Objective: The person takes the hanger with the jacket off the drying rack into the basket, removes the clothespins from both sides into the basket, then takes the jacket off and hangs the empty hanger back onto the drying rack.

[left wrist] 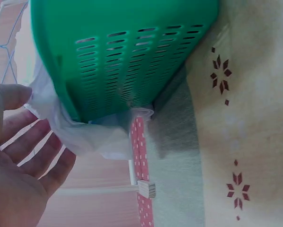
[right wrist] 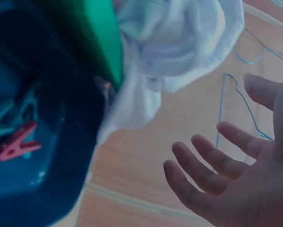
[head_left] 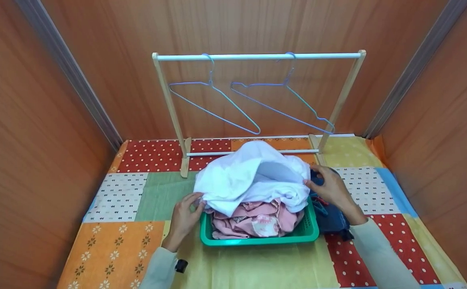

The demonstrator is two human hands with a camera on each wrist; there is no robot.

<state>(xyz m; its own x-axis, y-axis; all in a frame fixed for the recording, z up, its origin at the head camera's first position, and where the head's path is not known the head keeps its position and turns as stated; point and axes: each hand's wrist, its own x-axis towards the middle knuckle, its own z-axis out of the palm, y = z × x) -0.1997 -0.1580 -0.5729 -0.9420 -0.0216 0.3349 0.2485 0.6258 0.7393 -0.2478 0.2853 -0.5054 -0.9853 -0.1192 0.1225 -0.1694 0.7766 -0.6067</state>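
Note:
A white garment (head_left: 227, 180) lies bunched over the far part of a green basket (head_left: 257, 242), spilling past its sides. Pink clothing (head_left: 233, 226) shows in front of it, inside the basket. At the basket's left side my left hand (head_left: 183, 216) pinches the garment's edge between thumb and fingers; the left wrist view shows the white cloth (left wrist: 54, 101) at the thumb tip. My right hand (head_left: 334, 188) is at the garment's right edge. Seen from the right wrist, its fingers (right wrist: 191, 165) are spread and hold nothing, apart from the cloth.
Behind the basket stands a rack (head_left: 257, 57) with a left hanger (head_left: 217, 116) and a right hanger (head_left: 277, 108). A dark blue basin (head_left: 331, 220) right of the basket holds clothespins, one a red clothespin (right wrist: 18, 142). Wooden panels enclose the patterned tablecloth (head_left: 115, 249).

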